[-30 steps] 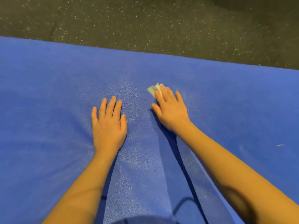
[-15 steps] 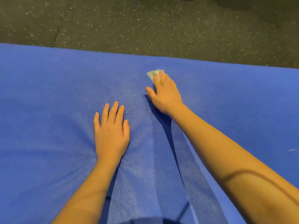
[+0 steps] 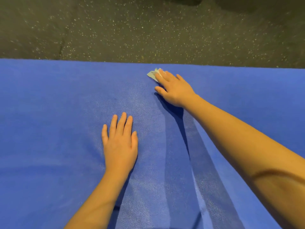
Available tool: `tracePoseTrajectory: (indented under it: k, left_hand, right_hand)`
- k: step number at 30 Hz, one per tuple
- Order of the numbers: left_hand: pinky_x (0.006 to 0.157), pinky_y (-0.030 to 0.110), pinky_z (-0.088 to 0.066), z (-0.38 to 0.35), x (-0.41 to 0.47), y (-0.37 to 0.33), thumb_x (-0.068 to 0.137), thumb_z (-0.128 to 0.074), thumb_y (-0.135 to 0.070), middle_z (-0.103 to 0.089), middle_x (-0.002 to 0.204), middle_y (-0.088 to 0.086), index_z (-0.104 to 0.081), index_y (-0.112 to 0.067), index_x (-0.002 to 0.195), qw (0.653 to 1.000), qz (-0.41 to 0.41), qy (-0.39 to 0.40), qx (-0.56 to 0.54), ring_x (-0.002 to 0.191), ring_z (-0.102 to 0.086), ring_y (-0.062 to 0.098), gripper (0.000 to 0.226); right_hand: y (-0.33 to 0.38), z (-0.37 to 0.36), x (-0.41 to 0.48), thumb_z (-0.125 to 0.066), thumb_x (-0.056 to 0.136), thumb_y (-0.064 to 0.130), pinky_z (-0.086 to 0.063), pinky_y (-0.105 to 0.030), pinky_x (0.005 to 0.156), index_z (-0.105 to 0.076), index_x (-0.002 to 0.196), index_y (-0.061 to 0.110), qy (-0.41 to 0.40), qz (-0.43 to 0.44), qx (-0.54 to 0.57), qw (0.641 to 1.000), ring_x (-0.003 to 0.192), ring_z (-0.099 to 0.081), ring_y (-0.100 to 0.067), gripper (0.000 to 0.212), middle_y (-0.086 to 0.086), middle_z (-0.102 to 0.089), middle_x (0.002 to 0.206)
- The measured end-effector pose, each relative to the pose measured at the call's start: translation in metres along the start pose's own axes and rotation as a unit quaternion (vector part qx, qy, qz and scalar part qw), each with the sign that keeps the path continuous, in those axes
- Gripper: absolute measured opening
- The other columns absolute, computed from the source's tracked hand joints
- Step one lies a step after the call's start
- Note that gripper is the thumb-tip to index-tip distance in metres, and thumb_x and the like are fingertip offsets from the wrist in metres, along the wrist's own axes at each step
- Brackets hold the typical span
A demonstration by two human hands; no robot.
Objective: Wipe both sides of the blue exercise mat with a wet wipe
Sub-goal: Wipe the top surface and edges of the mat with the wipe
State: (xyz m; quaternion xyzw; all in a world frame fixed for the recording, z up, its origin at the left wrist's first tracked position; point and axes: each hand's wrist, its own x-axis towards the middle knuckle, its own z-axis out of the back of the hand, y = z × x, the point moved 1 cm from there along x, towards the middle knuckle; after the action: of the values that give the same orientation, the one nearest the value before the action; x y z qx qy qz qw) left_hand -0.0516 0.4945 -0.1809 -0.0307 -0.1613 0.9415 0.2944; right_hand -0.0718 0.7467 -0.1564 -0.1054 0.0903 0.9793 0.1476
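A broad stretch of bare blue mat (image 3: 49, 113) is seen open at 9 o'clock of the left hand (image 3: 119, 142), which is laid flat on it, and another at 3 o'clock of the right hand (image 3: 175, 90). At 12 o'clock little room is offered: the wet wipe (image 3: 152, 74) pressed under the right fingers lies near the mat's far edge, with speckled floor (image 3: 148, 30) beyond. The line toward 7 o'clock is blocked by the left hand.
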Motion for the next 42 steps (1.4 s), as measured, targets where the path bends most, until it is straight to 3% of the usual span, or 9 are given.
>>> tracePoseTrajectory:
  k: [4,9,14,19,24,29,34,39,42]
  left_hand:
    - [0.114,0.048,-0.020,0.014,0.005,0.015,0.093,-0.024,-0.040,-0.043,0.150,0.007,-0.052,-0.009,0.138,0.998,-0.024,0.025,-0.053,0.141,-0.034,0.029,0.061]
    - [0.113,0.054,-0.023,0.018,0.003,0.047,0.095,-0.026,-0.036,-0.040,0.151,0.008,-0.051,-0.011,0.139,0.999,0.020,-0.006,0.036,0.141,-0.032,0.029,0.057]
    - [0.114,0.053,-0.022,0.012,0.003,0.044,0.095,-0.028,-0.033,-0.041,0.151,0.007,-0.050,-0.012,0.139,0.999,0.015,-0.020,0.040,0.142,-0.031,0.028,0.054]
    - [0.113,0.052,-0.022,0.011,0.002,0.046,0.094,-0.029,-0.033,-0.043,0.150,0.007,-0.052,-0.013,0.138,0.999,0.017,-0.030,0.037,0.141,-0.033,0.027,0.053]
    - [0.114,0.051,-0.021,0.011,0.003,0.046,0.094,-0.029,-0.033,-0.043,0.150,0.006,-0.052,-0.013,0.138,0.999,0.018,-0.033,0.035,0.141,-0.033,0.026,0.053]
    - [0.113,0.053,-0.023,0.012,0.004,0.046,0.094,-0.030,-0.032,-0.044,0.148,0.007,-0.054,-0.013,0.136,0.998,0.019,-0.038,0.035,0.140,-0.036,0.028,0.052]
    - [0.114,0.053,-0.023,0.012,0.003,0.046,0.093,-0.031,-0.031,-0.044,0.149,0.007,-0.053,-0.013,0.137,0.998,0.020,-0.040,0.033,0.141,-0.035,0.027,0.053]
    - [0.113,0.052,-0.022,0.012,0.003,0.047,0.092,-0.032,-0.031,-0.044,0.149,0.007,-0.053,-0.012,0.136,0.998,0.019,-0.042,0.036,0.140,-0.036,0.028,0.053]
    - [0.113,0.052,-0.022,0.013,0.003,0.047,0.092,-0.031,-0.032,-0.044,0.149,0.007,-0.054,-0.012,0.136,0.998,0.020,-0.044,0.031,0.140,-0.035,0.028,0.053]
  right_hand:
    - [0.002,0.012,0.031,-0.023,0.099,0.051,-0.003,-0.045,0.117,-0.012,0.152,0.014,0.002,-0.160,0.006,0.987,0.145,-0.010,-0.021,0.065,-0.006,-0.008,0.159]
    - [0.050,-0.003,0.035,-0.027,0.098,0.052,-0.008,-0.042,0.117,-0.014,0.151,0.017,0.005,0.047,-0.003,0.999,0.145,-0.010,-0.019,0.065,-0.002,-0.007,0.159]
    - [0.047,0.005,0.053,-0.019,0.100,0.051,0.002,-0.044,0.117,-0.009,0.152,0.015,0.009,-0.124,0.014,0.992,0.146,-0.001,-0.020,0.064,-0.004,0.002,0.160]
    - [0.079,-0.011,0.022,-0.029,0.099,0.049,-0.004,-0.041,0.117,-0.016,0.151,0.018,0.001,0.112,-0.011,0.994,0.146,-0.006,-0.019,0.062,0.000,-0.002,0.160]
    - [0.056,-0.007,0.023,-0.025,0.100,0.046,-0.002,-0.045,0.117,-0.019,0.150,0.017,-0.026,-0.060,0.018,0.998,0.146,-0.007,-0.021,0.058,-0.003,-0.005,0.160]
    - [0.077,-0.019,-0.024,-0.030,0.098,0.051,-0.001,-0.041,0.116,-0.017,0.151,0.018,-0.002,0.117,-0.030,0.993,0.146,-0.006,-0.020,0.064,0.000,-0.004,0.160]
    - [0.064,-0.019,-0.023,-0.030,0.098,0.048,-0.003,-0.043,0.116,-0.023,0.148,0.016,-0.043,-0.022,-0.023,0.999,0.144,-0.013,-0.024,0.060,-0.005,-0.012,0.159]
    - [0.089,-0.032,-0.061,-0.019,0.087,0.055,-0.018,-0.046,0.113,-0.040,0.141,0.008,-0.038,0.097,-0.024,0.994,0.138,-0.032,-0.030,0.075,-0.011,-0.035,0.150]
    - [0.065,-0.028,-0.060,-0.010,0.086,0.053,-0.012,-0.044,0.114,-0.035,0.144,0.010,-0.063,-0.003,-0.020,0.998,0.142,-0.024,-0.028,0.077,-0.008,-0.032,0.152]
